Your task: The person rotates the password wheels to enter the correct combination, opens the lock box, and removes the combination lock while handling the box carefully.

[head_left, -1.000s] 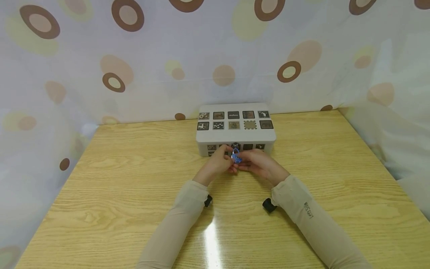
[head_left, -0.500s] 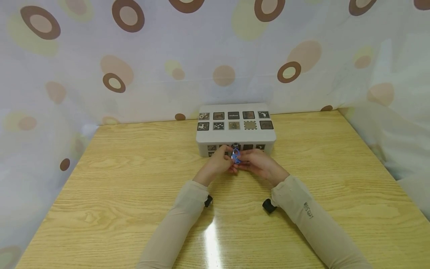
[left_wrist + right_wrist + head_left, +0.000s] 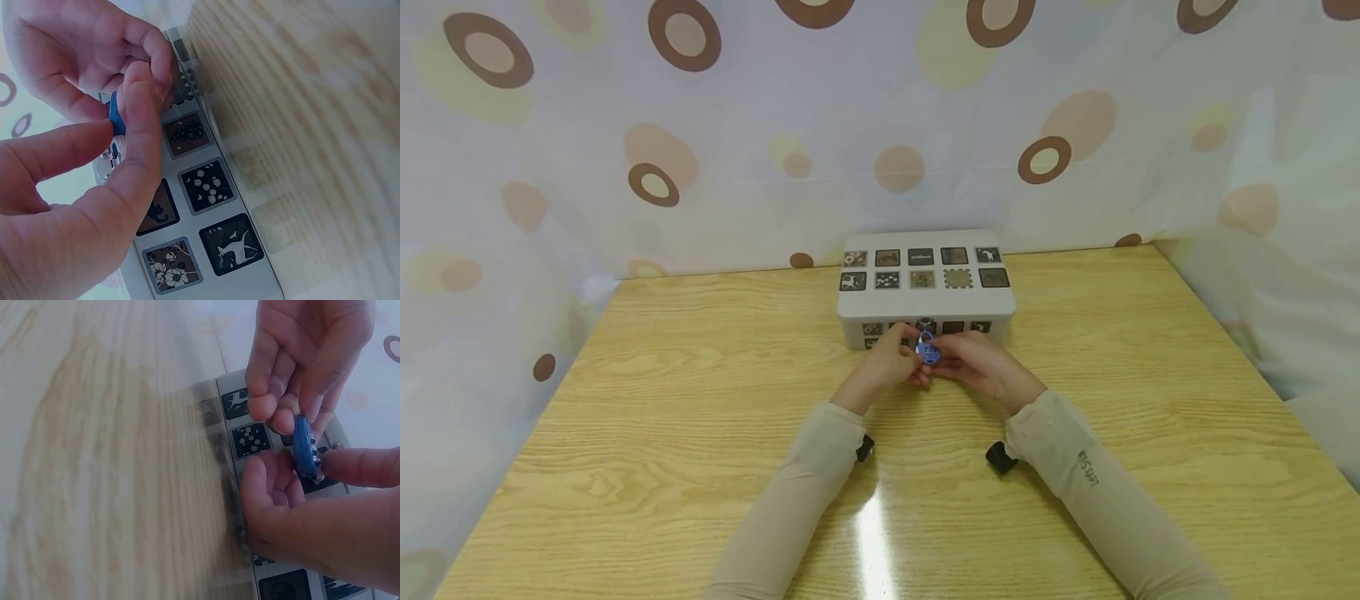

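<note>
At the front of a white box with small square pictures [image 3: 925,302] is a blue combination padlock [image 3: 929,353], by the metal clasp [image 3: 927,322]. My left hand [image 3: 886,360] pinches the padlock from the left between thumb and fingers. From the right, my right hand [image 3: 983,363] grips it too. In the right wrist view the right thumb [image 3: 359,466] touches the row of dials on the padlock [image 3: 304,447], its other fingers curled beneath. The left wrist view shows only a blue edge of the padlock [image 3: 115,114] between the fingers. Whether the shackle passes through the clasp I cannot tell.
The box stands at the back of a wooden table [image 3: 700,400], close to a hanging cloth with circle patterns [image 3: 760,125]. Cloth also hangs along the right side. A black wrist-worn piece [image 3: 1001,458] shows below the right sleeve.
The padlock has tilted slightly between my fingers, so its face shows differently. Both hands stay in the same place, and the box has not moved.
</note>
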{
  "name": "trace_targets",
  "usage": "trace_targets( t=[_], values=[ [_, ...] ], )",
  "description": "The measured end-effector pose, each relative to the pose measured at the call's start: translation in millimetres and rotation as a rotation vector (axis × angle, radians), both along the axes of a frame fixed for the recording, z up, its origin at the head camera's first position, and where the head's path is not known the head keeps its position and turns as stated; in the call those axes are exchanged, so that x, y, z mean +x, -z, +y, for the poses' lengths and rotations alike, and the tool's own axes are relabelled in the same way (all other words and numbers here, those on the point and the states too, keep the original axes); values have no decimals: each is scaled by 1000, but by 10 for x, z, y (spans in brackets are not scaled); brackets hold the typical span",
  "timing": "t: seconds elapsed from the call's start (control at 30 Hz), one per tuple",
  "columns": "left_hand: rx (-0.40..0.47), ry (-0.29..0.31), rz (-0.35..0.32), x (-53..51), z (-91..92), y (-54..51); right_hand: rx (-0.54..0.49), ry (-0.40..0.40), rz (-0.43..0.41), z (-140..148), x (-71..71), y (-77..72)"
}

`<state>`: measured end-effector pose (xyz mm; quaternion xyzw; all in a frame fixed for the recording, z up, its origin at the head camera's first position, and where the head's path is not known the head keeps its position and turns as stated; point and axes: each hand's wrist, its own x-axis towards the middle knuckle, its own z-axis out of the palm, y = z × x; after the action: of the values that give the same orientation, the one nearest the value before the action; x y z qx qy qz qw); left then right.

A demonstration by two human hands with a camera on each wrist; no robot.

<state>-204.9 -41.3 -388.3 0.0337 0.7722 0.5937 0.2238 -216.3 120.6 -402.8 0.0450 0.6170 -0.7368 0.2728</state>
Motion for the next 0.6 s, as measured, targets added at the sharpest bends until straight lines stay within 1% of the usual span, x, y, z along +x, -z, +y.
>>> trace_targets(
  t=[0.13, 0.3, 0.5, 0.6],
  values=[
    [0, -2, 3, 2, 2, 0, 5, -8, -2, 0, 3, -2],
    [4, -5, 13, -2, 5, -1, 16, -31, 27, -9, 3, -1],
    [6, -8, 5, 3, 8, -3, 36, -56, 35, -12, 15, -2],
    [2, -9, 3, 3, 9, -2, 31, -54, 38, -10, 19, -3]
  ],
)
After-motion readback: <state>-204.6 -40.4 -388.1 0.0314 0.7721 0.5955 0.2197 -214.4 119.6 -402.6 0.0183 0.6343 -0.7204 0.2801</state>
